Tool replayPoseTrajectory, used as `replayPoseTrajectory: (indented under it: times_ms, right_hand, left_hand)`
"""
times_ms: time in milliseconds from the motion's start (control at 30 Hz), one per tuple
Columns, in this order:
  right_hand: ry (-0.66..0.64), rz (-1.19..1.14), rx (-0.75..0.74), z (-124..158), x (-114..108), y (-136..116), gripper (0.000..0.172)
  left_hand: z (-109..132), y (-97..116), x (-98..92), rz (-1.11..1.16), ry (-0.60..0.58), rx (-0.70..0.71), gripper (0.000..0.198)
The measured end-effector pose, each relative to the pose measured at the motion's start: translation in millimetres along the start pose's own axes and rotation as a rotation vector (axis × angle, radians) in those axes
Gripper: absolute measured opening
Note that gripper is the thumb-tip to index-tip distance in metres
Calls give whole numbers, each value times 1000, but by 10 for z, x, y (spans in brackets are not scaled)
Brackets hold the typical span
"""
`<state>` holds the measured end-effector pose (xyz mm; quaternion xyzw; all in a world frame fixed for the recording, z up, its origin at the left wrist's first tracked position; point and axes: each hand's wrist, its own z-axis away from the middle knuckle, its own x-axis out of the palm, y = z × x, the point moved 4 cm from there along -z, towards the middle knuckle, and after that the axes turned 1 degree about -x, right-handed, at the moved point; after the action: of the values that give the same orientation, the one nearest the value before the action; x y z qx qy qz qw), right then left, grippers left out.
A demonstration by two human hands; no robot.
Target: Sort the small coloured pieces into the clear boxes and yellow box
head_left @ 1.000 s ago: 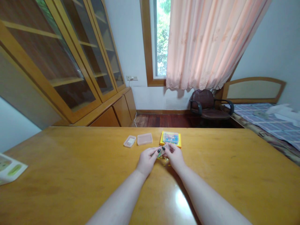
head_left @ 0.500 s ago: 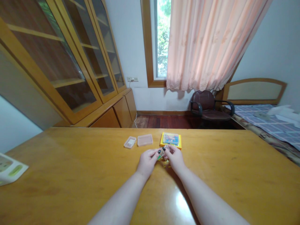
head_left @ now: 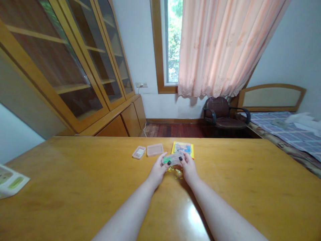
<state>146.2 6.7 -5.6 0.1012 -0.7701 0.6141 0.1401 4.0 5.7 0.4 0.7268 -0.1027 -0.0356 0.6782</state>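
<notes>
Both of my hands grip a small clear plastic box with something green inside its left part, held just above the table. My left hand has its thumb on the near left side of the box. My right hand pinches the right end, thumb in front. Small yellow and pale pieces lie scattered on the table right below the box. Behind my right hand is a flat yellow-edged box with a colourful picture, its near edge partly covered.
On the wooden table, a shallow clear tray and a smaller clear case with a white piece inside lie beyond my left hand. A white and green object sits at the left edge. A chair stands past the far edge.
The clear box has been turned so its broad side now faces me. My hands have moved a little apart, to its two ends, and more of the yellow pieces show beneath.
</notes>
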Motion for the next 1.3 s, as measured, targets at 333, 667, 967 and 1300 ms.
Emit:
replayPoseTrajectory:
  times_ms: [333,667,967,1300]
  right_hand:
    - [-60,630,-362,46,-6,-244,50]
    - [-345,782,-350,116,95,-244,36]
    - [-269,860,-388,166,102,-261,30]
    - [-215,834,-333,177,132,-276,28]
  left_hand:
    - [-21,64,-95,-12,138,69,78]
    - [-20,-20,-74,-124,-16,88,76]
    - [-31,-37,-49,-46,0,20,77]
    - [-49,-43,-40,-30,50,-23,69]
